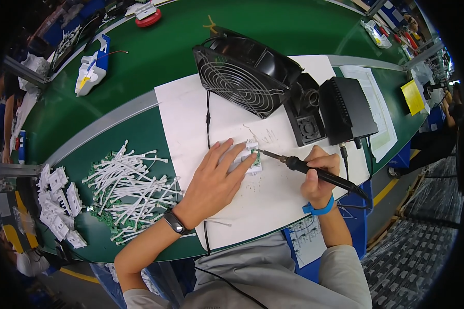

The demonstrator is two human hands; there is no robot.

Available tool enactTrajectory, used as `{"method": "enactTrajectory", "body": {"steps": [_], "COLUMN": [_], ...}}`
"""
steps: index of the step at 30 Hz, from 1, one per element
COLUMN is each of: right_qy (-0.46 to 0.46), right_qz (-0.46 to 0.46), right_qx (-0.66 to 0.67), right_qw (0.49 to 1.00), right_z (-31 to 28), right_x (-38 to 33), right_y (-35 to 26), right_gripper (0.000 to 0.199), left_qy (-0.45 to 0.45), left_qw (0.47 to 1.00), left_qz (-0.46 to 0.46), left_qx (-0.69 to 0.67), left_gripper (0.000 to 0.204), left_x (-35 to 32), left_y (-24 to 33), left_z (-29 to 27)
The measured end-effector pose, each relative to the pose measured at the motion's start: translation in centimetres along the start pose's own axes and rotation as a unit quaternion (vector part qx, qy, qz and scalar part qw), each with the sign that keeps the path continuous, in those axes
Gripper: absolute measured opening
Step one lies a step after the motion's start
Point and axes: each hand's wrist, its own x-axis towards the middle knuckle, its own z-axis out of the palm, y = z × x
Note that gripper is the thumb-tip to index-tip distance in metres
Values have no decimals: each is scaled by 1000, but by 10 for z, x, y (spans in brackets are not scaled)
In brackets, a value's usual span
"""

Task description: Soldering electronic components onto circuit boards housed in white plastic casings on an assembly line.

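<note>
My left hand (214,180) lies palm down with its fingers spread. Its fingertips rest on a small white plastic housing with a green circuit board (254,157) on the white sheet (237,216). In my right hand (322,176) is a black soldering iron (297,165), gripped like a pen. The iron's thin tip points left and reaches the edge of the green board; whether it touches cannot be made out. The iron's cable curves away at the right. Part of the housing is hidden under my left fingers.
A black fan (247,72) stands beyond my hands, beside a soldering iron stand (307,113) and a black box-shaped unit (347,109). At left lie a pile of white cables with green boards (131,190) and several white plastic housings (59,203). A blue-and-white device (93,67) lies farther off.
</note>
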Motion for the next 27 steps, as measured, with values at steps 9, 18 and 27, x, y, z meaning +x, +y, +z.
{"method": "enactTrajectory", "body": {"steps": [9,18,27], "right_qy": [33,-9,-44], "right_qz": [-22,11,1], "right_qx": [39,118,133], "right_qw": [998,993,990], "right_z": [-6,-5,-5], "right_x": [-4,0,4], "right_y": [6,2,4], "right_gripper": [24,20,19], "left_qy": [-31,-75,-68], "left_qw": [999,996,997], "left_qz": [-30,-16,-23], "left_qx": [-8,-46,-43], "left_gripper": [53,65,50], "left_x": [-1,7,11], "left_y": [-5,-12,-9], "left_z": [-8,-22,-22]}}
